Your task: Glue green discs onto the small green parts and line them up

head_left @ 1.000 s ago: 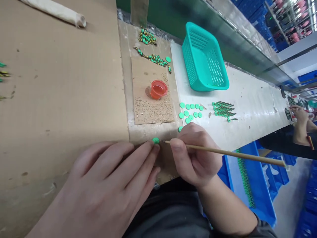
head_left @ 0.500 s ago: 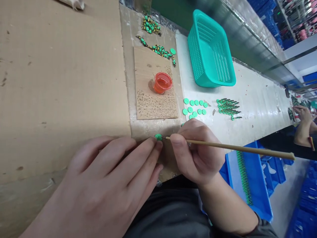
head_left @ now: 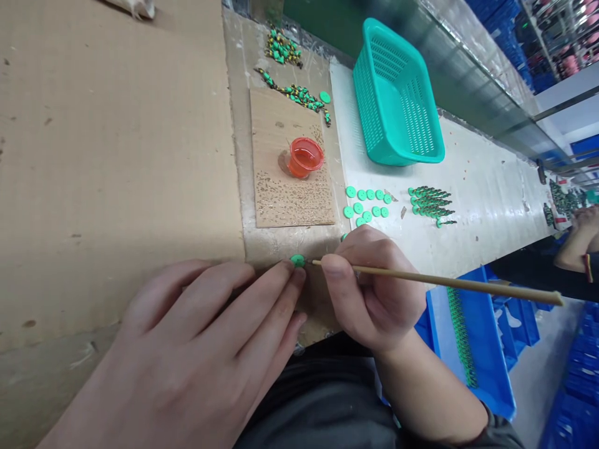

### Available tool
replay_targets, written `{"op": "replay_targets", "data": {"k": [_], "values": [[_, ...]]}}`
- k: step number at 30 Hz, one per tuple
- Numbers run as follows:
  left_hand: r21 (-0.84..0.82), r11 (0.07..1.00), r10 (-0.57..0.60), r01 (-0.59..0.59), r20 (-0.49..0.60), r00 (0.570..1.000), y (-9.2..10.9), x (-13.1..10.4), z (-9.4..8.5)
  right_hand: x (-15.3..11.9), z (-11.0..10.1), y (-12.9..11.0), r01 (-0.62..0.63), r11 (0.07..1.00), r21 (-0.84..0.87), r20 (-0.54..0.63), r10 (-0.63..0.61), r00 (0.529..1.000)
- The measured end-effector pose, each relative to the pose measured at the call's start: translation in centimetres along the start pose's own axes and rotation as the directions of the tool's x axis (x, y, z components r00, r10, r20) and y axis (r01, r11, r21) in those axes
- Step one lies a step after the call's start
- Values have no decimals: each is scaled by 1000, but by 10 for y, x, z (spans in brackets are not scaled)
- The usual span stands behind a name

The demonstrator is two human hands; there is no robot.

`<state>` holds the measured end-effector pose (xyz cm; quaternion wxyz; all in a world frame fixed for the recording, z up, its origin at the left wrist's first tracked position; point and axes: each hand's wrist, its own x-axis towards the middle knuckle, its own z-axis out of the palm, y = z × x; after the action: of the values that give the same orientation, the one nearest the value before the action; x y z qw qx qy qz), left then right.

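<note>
My left hand (head_left: 215, 337) pinches a small green button (head_left: 297, 260) between its fingertips at the table's near edge. In my right hand (head_left: 374, 287) is a thin wooden stick (head_left: 449, 282), its fine dark tip touching or very near the button's right side. Beyond the hands, a red cup (head_left: 305, 157) of liquid stands on a speckled cardboard piece (head_left: 294, 199). Several loose green buttons (head_left: 370, 194) lie on the white surface right of the cardboard. Farther right are rows of green pieces with dark twisted tails (head_left: 430, 201).
A teal basket (head_left: 397, 93) stands at the back. Small green, yellow and black pieces (head_left: 283, 47) lie in piles behind the cardboard. Blue trays (head_left: 486, 349) sit below the table at the right. Another person's arm (head_left: 575, 243) shows at the far right.
My hands keep nearly the same pose, with the button turned slightly more toward the camera. The other person's hand at the far right has moved. The view has shifted slightly.
</note>
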<state>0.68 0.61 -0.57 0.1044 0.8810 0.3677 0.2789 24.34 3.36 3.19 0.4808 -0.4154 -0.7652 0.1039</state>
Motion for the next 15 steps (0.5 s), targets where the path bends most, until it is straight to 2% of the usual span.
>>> {"op": "replay_targets", "data": {"k": [4,7,11,15], "values": [[-11,1000,-22,22,-24,999,3,-1,1,13,-4,2,-7,999,-32,-113,3,994],[-30,998,-53,51,-58,997,5,0,2,42,-9,8,-26,993,-115,-163,7,987],[-10,1000,-23,23,-84,996,3,4,3,88,-10,27,33,984,-172,-122,-55,991],[-5,1000,24,-24,-132,991,-1,7,6,108,-2,49,31,987,-160,-24,-35,999]]}}
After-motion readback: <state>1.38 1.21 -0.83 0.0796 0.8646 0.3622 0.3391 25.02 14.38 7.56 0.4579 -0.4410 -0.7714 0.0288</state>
